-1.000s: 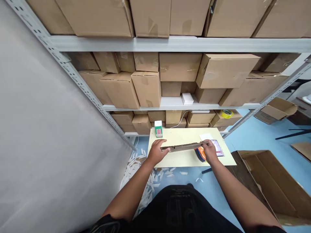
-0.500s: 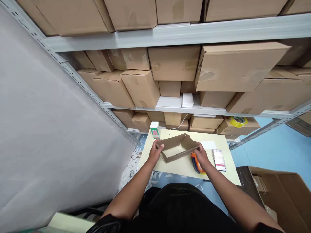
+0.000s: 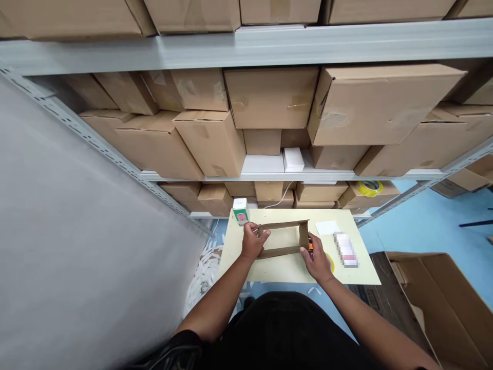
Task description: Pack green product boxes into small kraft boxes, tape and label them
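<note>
Grey metal shelves (image 3: pixel 269 49) packed with brown cartons (image 3: pixel 385 108) fill the upper part of the picture, above a pale yellow table (image 3: pixel 277 272) at lower centre. Over the table, an open cardboard box (image 3: pixel 281 252) sits between the left hand (image 3: pixel 253 241), thumb and fingers pinching its left end, and the right hand (image 3: pixel 318 259), gripping its right end with thumb and fingers parted. A green-and-white box (image 3: pixel 241 213) stands at the table's upper left, a phone (image 3: pixel 345 250) lying towards its right edge

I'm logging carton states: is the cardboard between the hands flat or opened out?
Opened out: the cardboard forms a rectangular frame between the left hand and right hand, and pale tabletop shows through it.
</note>
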Demonstrator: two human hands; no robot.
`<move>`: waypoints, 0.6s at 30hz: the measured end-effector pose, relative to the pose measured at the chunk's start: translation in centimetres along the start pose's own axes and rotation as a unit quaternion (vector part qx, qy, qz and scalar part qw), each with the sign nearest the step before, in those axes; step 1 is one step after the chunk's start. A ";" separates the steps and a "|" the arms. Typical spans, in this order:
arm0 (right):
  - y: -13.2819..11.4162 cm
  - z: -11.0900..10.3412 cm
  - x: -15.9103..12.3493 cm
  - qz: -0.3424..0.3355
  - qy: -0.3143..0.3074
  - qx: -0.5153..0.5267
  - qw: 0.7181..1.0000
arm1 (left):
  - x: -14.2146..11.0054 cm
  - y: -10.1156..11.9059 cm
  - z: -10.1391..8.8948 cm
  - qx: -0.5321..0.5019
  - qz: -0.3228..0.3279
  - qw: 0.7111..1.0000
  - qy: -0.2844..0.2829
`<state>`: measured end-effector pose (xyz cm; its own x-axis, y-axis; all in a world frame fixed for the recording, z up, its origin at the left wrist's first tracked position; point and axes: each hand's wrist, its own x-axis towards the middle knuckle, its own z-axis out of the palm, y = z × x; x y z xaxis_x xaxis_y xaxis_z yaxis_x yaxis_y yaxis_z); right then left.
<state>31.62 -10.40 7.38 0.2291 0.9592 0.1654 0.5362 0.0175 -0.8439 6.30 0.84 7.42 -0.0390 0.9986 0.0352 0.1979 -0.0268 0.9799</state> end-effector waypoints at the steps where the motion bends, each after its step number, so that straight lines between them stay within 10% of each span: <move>1: -0.3 0.5 -0.3 0.005 0.013 -0.012 1.000 | 0.0 -0.2 -0.1 -0.014 0.013 1.000 -0.020; 10: -2.7 1.9 -0.9 -0.009 0.006 -0.078 0.997 | 0.7 0.3 -3.4 0.016 0.016 0.998 -0.056; 18: 0.1 1.8 -0.8 -0.014 -0.071 -0.079 0.994 | -1.6 -2.9 -4.7 -0.004 -0.018 0.986 -0.167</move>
<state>30.06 -10.63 6.26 0.1017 0.9894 0.1040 0.6646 0.0101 -0.7471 1.16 -0.87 5.50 0.2796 0.9579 -0.0651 0.1943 0.0100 0.9809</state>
